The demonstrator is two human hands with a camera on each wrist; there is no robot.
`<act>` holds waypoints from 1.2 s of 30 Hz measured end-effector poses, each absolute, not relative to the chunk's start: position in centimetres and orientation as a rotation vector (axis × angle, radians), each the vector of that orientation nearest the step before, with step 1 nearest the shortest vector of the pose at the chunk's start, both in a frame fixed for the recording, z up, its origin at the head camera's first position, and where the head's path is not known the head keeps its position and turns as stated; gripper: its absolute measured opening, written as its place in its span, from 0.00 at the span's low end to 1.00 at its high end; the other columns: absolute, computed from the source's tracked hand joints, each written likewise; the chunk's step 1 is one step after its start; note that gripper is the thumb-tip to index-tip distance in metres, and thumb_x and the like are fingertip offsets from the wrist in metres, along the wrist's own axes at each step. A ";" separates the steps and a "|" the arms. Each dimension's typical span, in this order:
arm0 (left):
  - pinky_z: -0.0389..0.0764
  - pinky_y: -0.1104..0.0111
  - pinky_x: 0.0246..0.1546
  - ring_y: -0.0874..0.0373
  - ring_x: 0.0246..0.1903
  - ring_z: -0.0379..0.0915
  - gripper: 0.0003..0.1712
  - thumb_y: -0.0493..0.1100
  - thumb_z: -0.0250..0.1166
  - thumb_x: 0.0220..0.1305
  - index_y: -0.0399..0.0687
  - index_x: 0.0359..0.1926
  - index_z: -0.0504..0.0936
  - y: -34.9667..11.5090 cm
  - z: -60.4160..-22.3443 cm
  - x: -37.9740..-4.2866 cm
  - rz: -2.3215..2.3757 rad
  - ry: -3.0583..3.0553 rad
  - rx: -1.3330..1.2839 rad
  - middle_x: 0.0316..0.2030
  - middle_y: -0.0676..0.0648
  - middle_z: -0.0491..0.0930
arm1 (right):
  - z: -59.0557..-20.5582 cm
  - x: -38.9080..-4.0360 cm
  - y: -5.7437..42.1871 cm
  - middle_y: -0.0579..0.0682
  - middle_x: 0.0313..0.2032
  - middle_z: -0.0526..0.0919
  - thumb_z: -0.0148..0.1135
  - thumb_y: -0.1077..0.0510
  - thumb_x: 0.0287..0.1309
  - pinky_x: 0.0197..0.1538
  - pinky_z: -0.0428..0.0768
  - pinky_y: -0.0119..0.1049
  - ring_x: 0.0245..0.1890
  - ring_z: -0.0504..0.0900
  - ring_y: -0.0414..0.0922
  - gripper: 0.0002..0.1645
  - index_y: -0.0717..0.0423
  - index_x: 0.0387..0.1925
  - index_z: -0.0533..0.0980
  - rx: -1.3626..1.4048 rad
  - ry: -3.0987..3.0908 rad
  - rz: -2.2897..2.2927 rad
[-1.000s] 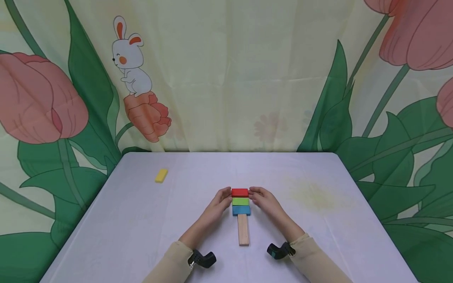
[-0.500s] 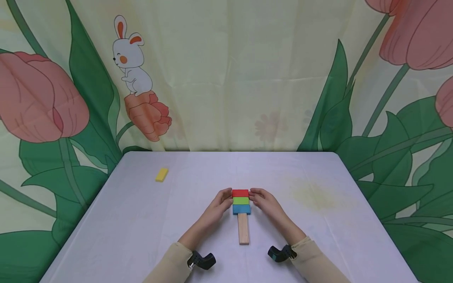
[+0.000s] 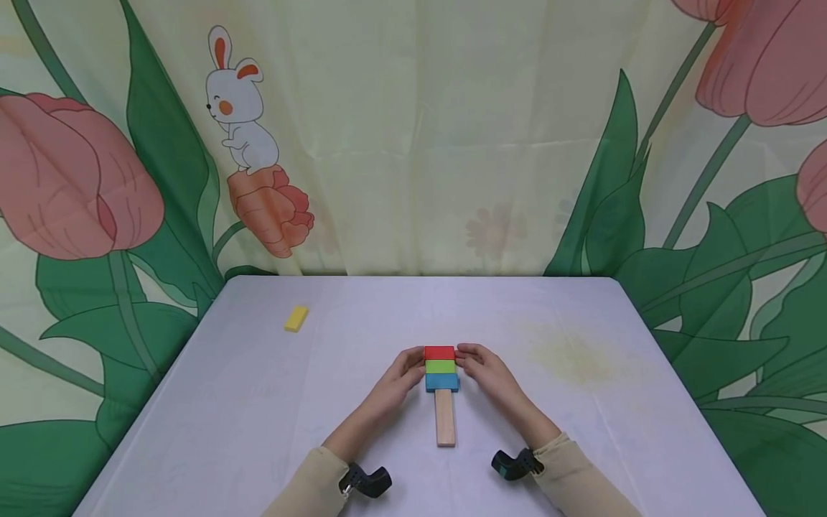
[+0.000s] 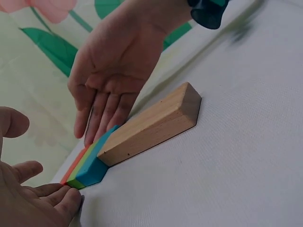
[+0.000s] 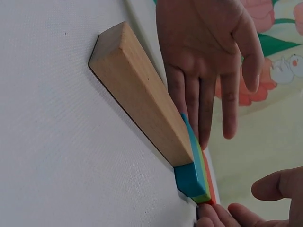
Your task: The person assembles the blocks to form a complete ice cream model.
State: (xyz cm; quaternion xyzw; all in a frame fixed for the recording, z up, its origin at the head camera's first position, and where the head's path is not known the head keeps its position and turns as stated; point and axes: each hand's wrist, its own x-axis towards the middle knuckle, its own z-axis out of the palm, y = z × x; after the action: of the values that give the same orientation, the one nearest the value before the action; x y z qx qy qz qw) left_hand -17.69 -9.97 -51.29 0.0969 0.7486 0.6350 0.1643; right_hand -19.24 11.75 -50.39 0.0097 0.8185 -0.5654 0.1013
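Observation:
A red block [image 3: 439,352], a light green block [image 3: 440,367] and a blue block [image 3: 442,383] lie side by side on the table, long faces together. A plain wooden block [image 3: 444,418] extends from the blue one toward the person, like a stem. My left hand [image 3: 395,380] touches the left ends of the coloured blocks with nearly straight fingers. On the opposite side, my right hand [image 3: 489,373] has its fingertips at their right ends. The left wrist view shows both palms turned inward, with the wooden block [image 4: 151,123] between the wrists, untouched.
A yellow block [image 3: 296,319] lies alone at the back left of the white table [image 3: 194,431]. Behind the table's far edge hangs a curtain [image 3: 413,143] printed with tulips and a rabbit. Each wrist carries a small black camera [image 3: 370,481].
The red block has shifted very slightly toward the green one, so the coloured row looks tighter. Both hands stay at its ends, almost still.

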 end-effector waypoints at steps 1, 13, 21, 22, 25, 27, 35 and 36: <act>0.62 0.46 0.75 0.41 0.78 0.55 0.32 0.47 0.51 0.81 0.42 0.79 0.57 -10.1 -51.2 -17.6 1.798 2.143 0.276 0.77 0.38 0.61 | -50.3 -19.2 11.7 0.60 0.62 0.81 0.55 0.55 0.74 0.66 0.79 0.52 0.65 0.79 0.57 0.26 0.63 0.67 0.72 0.013 2.454 -1.642; 0.68 0.45 0.72 0.43 0.72 0.66 0.26 0.50 0.52 0.81 0.45 0.72 0.70 -13.5 -50.3 -17.6 1.644 2.323 0.246 0.71 0.41 0.72 | -48.9 -19.0 12.5 0.49 0.65 0.78 0.73 0.50 0.62 0.69 0.74 0.59 0.67 0.76 0.55 0.20 0.47 0.54 0.82 -0.816 2.750 -1.038; 0.71 0.45 0.70 0.46 0.67 0.71 0.21 0.51 0.53 0.80 0.49 0.66 0.77 -16.2 -50.1 -18.1 1.565 2.408 0.187 0.65 0.45 0.78 | -49.0 -18.7 12.7 0.47 0.67 0.76 0.76 0.29 0.48 0.71 0.65 0.61 0.69 0.72 0.49 0.36 0.39 0.55 0.82 -1.231 2.780 -0.584; 0.71 0.45 0.70 0.46 0.67 0.71 0.20 0.50 0.53 0.80 0.49 0.65 0.77 -16.5 -50.1 -18.3 1.563 2.418 0.171 0.64 0.46 0.78 | -49.1 -18.6 12.8 0.47 0.67 0.75 0.76 0.27 0.46 0.72 0.64 0.61 0.70 0.71 0.48 0.37 0.38 0.55 0.81 -1.237 2.784 -0.563; 0.71 0.46 0.70 0.47 0.67 0.72 0.18 0.48 0.55 0.79 0.49 0.63 0.79 -17.5 -49.9 -18.8 1.561 2.450 0.116 0.63 0.47 0.80 | -49.2 -18.4 12.8 0.48 0.68 0.73 0.77 0.25 0.43 0.73 0.61 0.62 0.71 0.70 0.48 0.40 0.36 0.56 0.80 -1.238 2.796 -0.514; 0.71 0.46 0.70 0.47 0.66 0.72 0.18 0.47 0.55 0.79 0.49 0.62 0.80 -18.2 -49.8 -19.0 1.554 2.473 0.089 0.62 0.46 0.80 | -49.4 -18.4 12.9 0.49 0.69 0.72 0.78 0.26 0.42 0.74 0.60 0.62 0.72 0.68 0.49 0.41 0.36 0.56 0.79 -1.228 2.799 -0.493; 0.70 0.46 0.70 0.46 0.67 0.71 0.18 0.46 0.56 0.78 0.48 0.62 0.80 -20.9 -49.8 -20.4 1.494 2.542 0.018 0.63 0.44 0.80 | -49.7 -18.5 13.1 0.50 0.69 0.72 0.77 0.25 0.42 0.76 0.59 0.62 0.71 0.70 0.50 0.42 0.35 0.56 0.79 -1.215 2.798 -0.468; 0.70 0.46 0.70 0.45 0.67 0.71 0.18 0.46 0.55 0.78 0.48 0.62 0.80 -21.3 -49.8 -20.6 1.486 2.552 0.013 0.63 0.43 0.80 | -49.7 -18.6 13.1 0.50 0.69 0.72 0.77 0.24 0.42 0.76 0.59 0.62 0.71 0.70 0.50 0.42 0.35 0.57 0.79 -1.212 2.798 -0.466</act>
State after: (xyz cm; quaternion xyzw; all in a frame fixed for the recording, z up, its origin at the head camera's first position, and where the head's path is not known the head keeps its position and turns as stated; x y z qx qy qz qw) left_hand -20.57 -21.28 -49.81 0.0043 0.8604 0.5009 0.0943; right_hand -18.56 13.08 -49.73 -0.3927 0.9067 -0.1512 0.0287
